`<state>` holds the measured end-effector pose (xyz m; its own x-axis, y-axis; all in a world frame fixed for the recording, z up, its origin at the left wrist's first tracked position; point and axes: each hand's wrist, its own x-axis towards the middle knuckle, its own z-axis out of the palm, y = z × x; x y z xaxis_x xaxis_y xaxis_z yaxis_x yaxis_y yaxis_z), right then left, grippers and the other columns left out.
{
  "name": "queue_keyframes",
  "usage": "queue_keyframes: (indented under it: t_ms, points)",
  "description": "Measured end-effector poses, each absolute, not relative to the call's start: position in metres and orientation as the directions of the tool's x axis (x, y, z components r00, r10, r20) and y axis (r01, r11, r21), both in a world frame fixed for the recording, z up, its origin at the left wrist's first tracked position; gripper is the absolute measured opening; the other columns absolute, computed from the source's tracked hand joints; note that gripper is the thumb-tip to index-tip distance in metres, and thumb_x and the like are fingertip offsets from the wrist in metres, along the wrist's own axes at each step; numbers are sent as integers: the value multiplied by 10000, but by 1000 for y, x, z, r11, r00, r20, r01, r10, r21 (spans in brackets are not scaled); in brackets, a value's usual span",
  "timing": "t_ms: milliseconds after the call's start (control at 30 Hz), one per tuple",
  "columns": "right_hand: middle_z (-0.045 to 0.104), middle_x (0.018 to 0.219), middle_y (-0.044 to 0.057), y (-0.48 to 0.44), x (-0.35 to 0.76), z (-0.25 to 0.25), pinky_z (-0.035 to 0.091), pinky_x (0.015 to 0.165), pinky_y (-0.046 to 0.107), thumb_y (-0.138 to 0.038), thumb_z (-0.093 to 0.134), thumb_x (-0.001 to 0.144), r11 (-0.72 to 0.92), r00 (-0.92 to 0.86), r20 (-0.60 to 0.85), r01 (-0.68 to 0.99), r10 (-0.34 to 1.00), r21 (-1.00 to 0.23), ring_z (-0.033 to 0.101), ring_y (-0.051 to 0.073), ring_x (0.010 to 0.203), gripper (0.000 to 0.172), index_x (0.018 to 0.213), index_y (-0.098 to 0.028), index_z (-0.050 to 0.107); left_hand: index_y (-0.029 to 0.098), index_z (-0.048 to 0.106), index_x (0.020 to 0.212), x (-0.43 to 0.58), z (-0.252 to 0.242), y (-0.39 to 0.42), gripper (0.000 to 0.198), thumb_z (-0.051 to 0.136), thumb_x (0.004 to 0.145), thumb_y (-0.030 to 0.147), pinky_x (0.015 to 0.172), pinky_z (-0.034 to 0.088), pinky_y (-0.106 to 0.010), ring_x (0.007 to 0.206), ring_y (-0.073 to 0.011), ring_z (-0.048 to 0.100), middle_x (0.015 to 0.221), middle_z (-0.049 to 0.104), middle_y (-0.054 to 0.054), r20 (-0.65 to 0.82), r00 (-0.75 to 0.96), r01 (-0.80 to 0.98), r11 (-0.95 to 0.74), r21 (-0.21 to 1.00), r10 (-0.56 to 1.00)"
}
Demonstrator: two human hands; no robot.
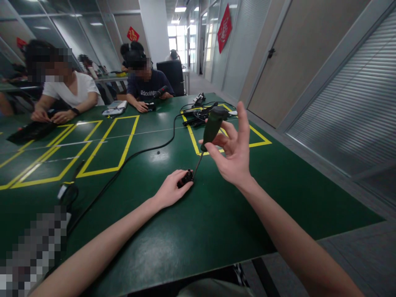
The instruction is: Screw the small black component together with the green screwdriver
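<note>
At the far left of the frame I see a dark cable snaking across the glossy green counter, past yellow tape rectangles laid flat on its surface. Two other people sit at the upper left, their hands resting on the counter by their own gear.

Just left of centre my left hand lies low on the counter, fingers curled and pinching a small black part, a stubby, matte cylinder, against the surface. I cannot tell what the part is.

From that part a screwdriver rises. Its thin metal shaft touches the part with its tip, and its long axis leans up and to the right, the thick dark-green handle pointing toward the upper centre of the frame. The handle looks rubbery and rounded.

Right of centre my right hand holds the handle loosely: thumb and lower fingers touch it while the upper fingers are spread and upright.

Behind the screwdriver, black tools and cords lie in a taped square.
</note>
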<state>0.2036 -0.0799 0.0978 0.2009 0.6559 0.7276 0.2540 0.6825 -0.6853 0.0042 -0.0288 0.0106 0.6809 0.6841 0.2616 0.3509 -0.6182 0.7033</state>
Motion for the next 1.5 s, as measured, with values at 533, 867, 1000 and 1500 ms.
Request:
queue_keyframes:
  t_ms: [533, 867, 1000, 1500]
  points:
    - [680, 1302, 16, -89, 201, 104, 658, 889, 452, -400, 574, 997, 750, 82, 769, 174, 634, -638, 739, 146, 818, 568, 1494, -460, 304, 154, 691, 1085, 6, 7, -30, 214, 623, 966, 319, 847, 530, -359, 882, -216, 622, 979, 679, -83, 284, 684, 390, -666, 636, 672]
    - [682, 1243, 35, -92, 199, 103, 675, 852, 432, -474, 652, 939, 702, 174, 745, 254, 644, -665, 748, 198, 940, 620, 1491, -440, 372, 179, 701, 1105, 4, 6, -30, 275, 630, 983, 414, 886, 534, -380, 913, -227, 617, 998, 682, -86, 306, 695, 379, -693, 613, 651]
    - [692, 1309, 27, -93, 199, 107, 657, 844, 417, -487, 522, 1007, 713, 101, 742, 218, 663, -667, 748, 153, 825, 651, 1569, -470, 195, 174, 708, 1103, 4, 5, -29, 269, 635, 978, 401, 879, 535, -377, 904, -224, 619, 1006, 689, -90, 300, 691, 368, -677, 637, 658]
    - [664, 1290, 43, -87, 200, 106, 644, 890, 452, -544, 619, 938, 691, 164, 730, 240, 663, -682, 741, 219, 1004, 669, 1531, -455, 322, 176, 729, 1054, 6, 11, -29, 234, 654, 947, 369, 818, 535, -346, 853, -205, 620, 965, 696, -74, 260, 691, 339, -621, 707, 674]
